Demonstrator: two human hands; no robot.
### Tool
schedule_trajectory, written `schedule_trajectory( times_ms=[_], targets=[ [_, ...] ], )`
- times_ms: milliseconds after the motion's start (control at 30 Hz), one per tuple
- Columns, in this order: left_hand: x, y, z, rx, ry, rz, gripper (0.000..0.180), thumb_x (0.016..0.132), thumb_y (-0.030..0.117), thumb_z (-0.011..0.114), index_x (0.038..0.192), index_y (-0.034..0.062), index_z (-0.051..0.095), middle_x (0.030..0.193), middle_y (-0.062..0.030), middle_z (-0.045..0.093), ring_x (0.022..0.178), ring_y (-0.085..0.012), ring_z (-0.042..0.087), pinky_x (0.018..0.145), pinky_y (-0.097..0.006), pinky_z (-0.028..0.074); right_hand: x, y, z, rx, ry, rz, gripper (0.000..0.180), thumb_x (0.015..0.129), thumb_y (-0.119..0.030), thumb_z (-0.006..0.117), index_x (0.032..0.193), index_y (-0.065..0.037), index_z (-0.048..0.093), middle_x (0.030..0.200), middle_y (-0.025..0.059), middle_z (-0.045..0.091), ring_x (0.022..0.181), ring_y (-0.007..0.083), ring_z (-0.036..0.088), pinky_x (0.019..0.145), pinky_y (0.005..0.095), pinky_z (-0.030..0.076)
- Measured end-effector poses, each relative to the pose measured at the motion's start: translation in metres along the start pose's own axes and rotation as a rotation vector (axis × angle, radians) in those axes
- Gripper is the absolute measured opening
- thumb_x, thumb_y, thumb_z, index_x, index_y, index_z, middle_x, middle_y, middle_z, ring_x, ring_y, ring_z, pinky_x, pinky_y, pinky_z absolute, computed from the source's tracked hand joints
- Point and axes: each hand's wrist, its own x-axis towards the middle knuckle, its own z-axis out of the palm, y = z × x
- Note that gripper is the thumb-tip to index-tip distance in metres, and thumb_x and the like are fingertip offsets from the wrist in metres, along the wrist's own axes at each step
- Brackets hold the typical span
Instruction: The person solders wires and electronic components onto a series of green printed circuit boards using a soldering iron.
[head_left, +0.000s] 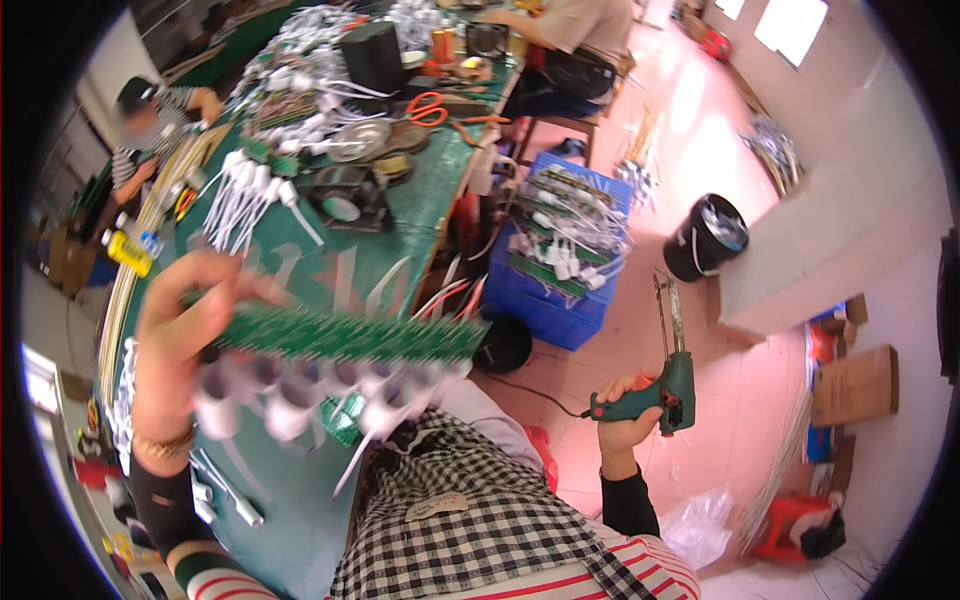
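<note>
My left hand (190, 320), raised over the table's near part, grips one end of a long green circuit board strip (350, 335). A row of white sockets (288, 410) with white leads hangs from the strip's lower edge, blurred by motion. Out to the right, over the floor, my right hand (628, 425) is closed around the handle of a green soldering gun (676, 392). Its long metal tip points away from me, and a dark cord (535, 388) trails from the handle. The soldering gun is well apart from the board.
A green table (400, 245) carries piles of socketed boards (255, 195), orange scissors (427, 110) and a yellow bottle (126, 253). Beside it stands a blue crate (545, 315) of boards. Further right is a black bucket (700, 240). Two people work at the table's far and left sides.
</note>
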Motion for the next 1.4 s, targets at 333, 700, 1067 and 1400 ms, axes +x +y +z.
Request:
schedule_trajectory(
  times_ms=[333, 700, 1067, 1400],
  targets=[
    [0.305, -0.136, 0.224, -0.700, -0.236, -0.140, 0.007, 0.089, 0.006, 0.056, 0.083, 0.0045, 0.059, 0.083, -0.0074, 0.063, 0.074, -0.0189, 0.061, 0.067, -0.034, 0.051, -0.048, 0.039, -0.038, 0.050, 0.448, 0.123, 0.061, 0.088, -0.064, 0.042, 0.117, -0.010, 0.043, 0.066, 0.0066, 0.050, 0.052, 0.0193, 0.052, 0.049, 0.0298, 0.045],
    [0.429, -0.426, 0.358, -0.955, 0.203, -0.396, 0.009, 0.081, 0.004, 0.065, 0.084, 0.0088, 0.058, 0.078, -0.0038, 0.058, 0.072, -0.0169, 0.059, 0.060, -0.031, 0.047, -0.023, 0.049, -0.048, 0.057, 0.534, 0.042, 0.063, 0.086, -0.064, 0.046, 0.116, -0.008, 0.042, 0.065, 0.0080, 0.050, 0.049, 0.0203, 0.053, 0.049, 0.0300, 0.046],
    [0.384, -0.276, 0.252, -0.107, -0.364, -0.253, 0.021, 0.082, 0.015, 0.060, 0.100, 0.0048, 0.056, 0.089, -0.0044, 0.058, 0.076, -0.0126, 0.056, 0.063, -0.025, 0.044, 0.013, 0.083, -0.030, 0.138, 0.420, 0.178, 0.057, 0.092, -0.061, 0.037, 0.116, -0.010, 0.044, 0.065, 0.0066, 0.049, 0.051, 0.0193, 0.051, 0.049, 0.0306, 0.045],
    [0.090, -0.100, -0.028, 1.186, -0.613, -0.081, 0.052, 0.086, 0.037, 0.064, 0.120, 0.0001, 0.051, 0.114, -0.0151, 0.060, 0.102, -0.0269, 0.060, 0.084, -0.037, 0.048, 0.027, 0.066, -0.012, 0.050, 0.281, 0.163, 0.047, 0.092, -0.046, 0.045, 0.116, -0.006, 0.039, 0.069, 0.0044, 0.047, 0.056, 0.0134, 0.046, 0.052, 0.0265, 0.041]
  ],
)
